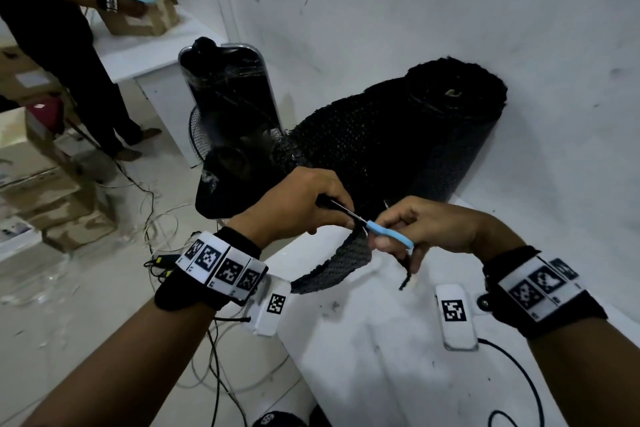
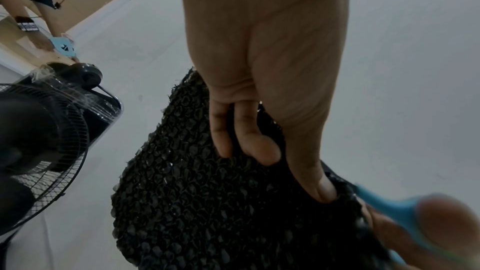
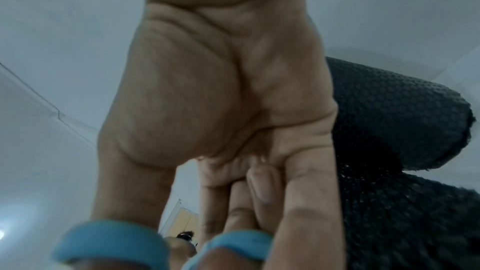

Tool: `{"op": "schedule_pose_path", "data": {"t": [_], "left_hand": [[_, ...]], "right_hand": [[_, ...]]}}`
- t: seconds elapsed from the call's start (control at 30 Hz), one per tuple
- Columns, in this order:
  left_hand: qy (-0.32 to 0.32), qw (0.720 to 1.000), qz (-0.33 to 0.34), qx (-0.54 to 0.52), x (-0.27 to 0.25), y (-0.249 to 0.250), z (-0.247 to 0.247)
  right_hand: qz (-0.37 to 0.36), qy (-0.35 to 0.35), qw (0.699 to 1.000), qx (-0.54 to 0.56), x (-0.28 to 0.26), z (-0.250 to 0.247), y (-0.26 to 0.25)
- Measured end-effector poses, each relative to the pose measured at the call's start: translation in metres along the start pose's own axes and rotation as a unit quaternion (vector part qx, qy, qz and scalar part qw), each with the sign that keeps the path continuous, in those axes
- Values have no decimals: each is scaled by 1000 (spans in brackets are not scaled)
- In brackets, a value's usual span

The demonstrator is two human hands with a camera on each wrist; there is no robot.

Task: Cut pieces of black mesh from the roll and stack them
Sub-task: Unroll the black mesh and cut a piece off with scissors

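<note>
A big roll of black mesh (image 1: 408, 135) leans against the white wall, its loose end running toward me. My left hand (image 1: 304, 204) pinches the mesh edge (image 2: 207, 202) between thumb and curled fingers. My right hand (image 1: 415, 229) holds blue-handled scissors (image 1: 388, 234) with fingers through the loops (image 3: 111, 239); the blades point left into the mesh by my left thumb. A strip of mesh (image 1: 332, 263) hangs below both hands. In the right wrist view the roll (image 3: 394, 114) sits behind my palm.
A white table (image 1: 381, 340) lies under my hands, carrying a black cable. A black fan (image 1: 221, 135) stands left of the roll. Another person (image 1: 65, 55) works at a white desk with cardboard boxes (image 1: 145, 17) at the far left. Cables litter the floor.
</note>
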State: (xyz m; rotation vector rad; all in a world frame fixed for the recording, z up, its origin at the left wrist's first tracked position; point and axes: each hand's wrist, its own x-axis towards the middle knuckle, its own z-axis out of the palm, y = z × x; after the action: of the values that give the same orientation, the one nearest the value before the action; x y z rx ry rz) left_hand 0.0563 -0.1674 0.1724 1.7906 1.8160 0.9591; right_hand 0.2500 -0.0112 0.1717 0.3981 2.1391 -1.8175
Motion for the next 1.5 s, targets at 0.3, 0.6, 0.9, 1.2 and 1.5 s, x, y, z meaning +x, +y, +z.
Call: {"op": "schedule_pose_path", "data": {"t": [0.3, 0.6, 0.9, 1.2, 1.5], "left_hand": [[8, 999, -34, -24, 0, 6, 7], [0, 998, -61, -9, -3, -2, -14], [-2, 1000, -19, 16, 1, -2, -7], [-4, 1000, -18, 24, 3, 0, -1], [-23, 998, -39, 54, -2, -4, -22]], "right_hand": [[-18, 10, 1000, 5, 1, 5, 3], [-5, -2, 1000, -18, -8, -7, 9], [-14, -6, 1000, 13, 0, -2, 5], [-21, 5, 1000, 14, 3, 1, 1], [-8, -13, 1000, -2, -4, -4, 3]]}}
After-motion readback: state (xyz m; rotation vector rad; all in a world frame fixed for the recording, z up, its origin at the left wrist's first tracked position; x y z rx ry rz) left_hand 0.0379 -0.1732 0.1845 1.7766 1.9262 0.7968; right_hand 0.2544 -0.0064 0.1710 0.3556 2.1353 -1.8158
